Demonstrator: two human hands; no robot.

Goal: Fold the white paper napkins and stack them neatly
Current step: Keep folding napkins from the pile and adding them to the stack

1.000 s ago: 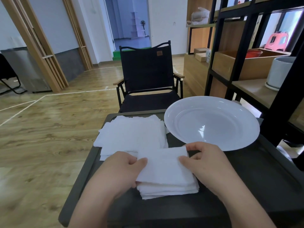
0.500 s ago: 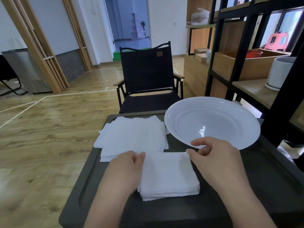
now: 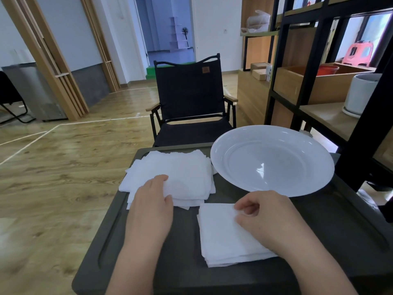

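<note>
Both hands are at work on the dark tabletop (image 3: 319, 220), seen from the single head view. Of the left hand (image 3: 152, 206), the grip lies on the near edge of the loose pile of unfolded napkins (image 3: 180, 173): the fingers reach over the top sheet and the thumb sits beside them at the pile's front edge, so the hand appears to pinch the top napkin, though how much paper is caught between thumb and fingers cannot be told. The right hand (image 3: 270, 216) rests on the folded stack (image 3: 225, 237), its fingers curled in and its fingertips pressing down on the far right part of the top napkin; nothing is lifted in that grip.

The unfolded pile lies at the far left of the tabletop, its sheets fanned unevenly with corners showing out at the sides. The folded stack sits nearer the person and to the right of that pile, just apart from it, several layers thick with edges roughly in line.

A large white plate (image 3: 272, 160) stands at the far right of the tabletop, just beside the unfolded pile and just beyond the right hand. Behind the tabletop is a black folding chair (image 3: 189, 96) on a wooden floor (image 3: 63, 167), and a black-framed shelf (image 3: 306, 67) rises at the right.
</note>
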